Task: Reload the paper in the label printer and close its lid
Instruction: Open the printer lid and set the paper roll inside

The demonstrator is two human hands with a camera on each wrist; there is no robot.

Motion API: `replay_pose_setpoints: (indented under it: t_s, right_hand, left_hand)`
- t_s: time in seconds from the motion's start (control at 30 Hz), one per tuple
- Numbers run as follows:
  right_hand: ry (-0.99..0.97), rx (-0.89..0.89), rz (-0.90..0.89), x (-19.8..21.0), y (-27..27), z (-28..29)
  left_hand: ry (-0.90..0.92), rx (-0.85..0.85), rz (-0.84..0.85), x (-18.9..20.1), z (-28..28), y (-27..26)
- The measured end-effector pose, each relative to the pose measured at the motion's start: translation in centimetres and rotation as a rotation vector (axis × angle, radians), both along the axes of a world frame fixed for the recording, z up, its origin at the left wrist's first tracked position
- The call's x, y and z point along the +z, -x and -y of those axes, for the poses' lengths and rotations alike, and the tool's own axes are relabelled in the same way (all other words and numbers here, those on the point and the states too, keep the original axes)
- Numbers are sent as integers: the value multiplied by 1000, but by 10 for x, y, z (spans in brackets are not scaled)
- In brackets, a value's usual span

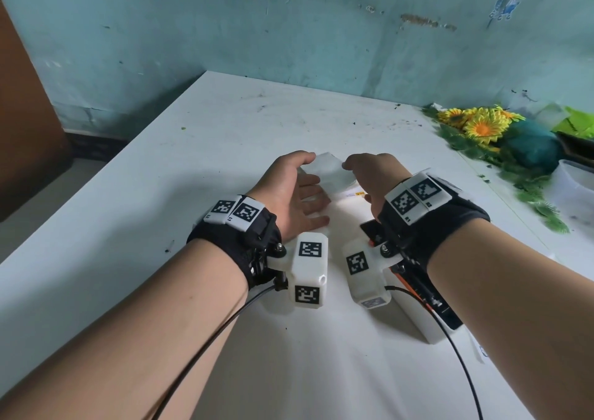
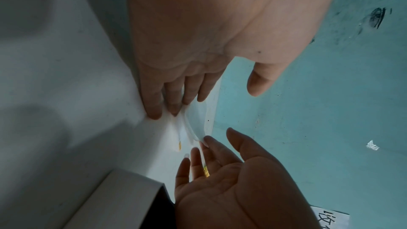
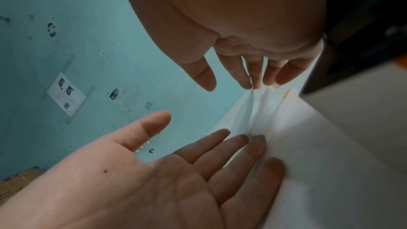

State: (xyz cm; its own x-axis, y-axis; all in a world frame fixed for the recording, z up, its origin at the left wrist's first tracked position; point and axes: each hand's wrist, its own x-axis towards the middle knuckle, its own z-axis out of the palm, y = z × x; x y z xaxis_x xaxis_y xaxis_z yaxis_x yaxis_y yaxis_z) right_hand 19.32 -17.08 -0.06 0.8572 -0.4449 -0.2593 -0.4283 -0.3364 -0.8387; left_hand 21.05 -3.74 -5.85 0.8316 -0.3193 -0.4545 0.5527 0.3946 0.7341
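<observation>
A stack of white label paper (image 1: 328,173) lies on the white table (image 1: 225,149) between my two hands. My left hand (image 1: 303,181) lies with straight fingers against the stack's left side, thumb raised above it. My right hand (image 1: 361,180) touches the stack's right edge with relaxed fingertips. The left wrist view shows the left hand (image 2: 220,91) with its fingertips (image 2: 174,109) on the paper (image 2: 198,121). In the right wrist view, the right hand (image 3: 229,86) has its fingertips (image 3: 255,83) on the paper (image 3: 249,111). The white label printer (image 1: 427,323) sits under my right wrist, with black and orange parts showing on top.
Artificial sunflowers (image 1: 482,124), green leaves and a teal bundle (image 1: 530,151) crowd the table's back right, beside a clear plastic tub (image 1: 575,175). A small paper slip (image 1: 479,352) lies right of the printer. The table's left edge (image 1: 96,175) drops to the floor.
</observation>
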Motion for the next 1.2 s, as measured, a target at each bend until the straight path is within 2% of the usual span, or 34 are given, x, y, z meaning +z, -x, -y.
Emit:
replay_pose_setpoints:
  t_s: [0.37, 0.87, 1.07, 1.2]
  right_hand:
    - [115, 42, 95, -5, 6, -3]
    - [101, 63, 138, -12, 11, -6]
    - [-62, 17, 197, -14, 11, -3]
    - [-272, -28, 204, -12, 13, 0]
  left_hand:
    - [-14, 3, -10, 3, -3, 1]
    - [-6, 7, -64, 3, 5, 5]
    - [-5, 68, -118, 11, 7, 0]
    - [-15, 54, -115, 11, 8, 3]
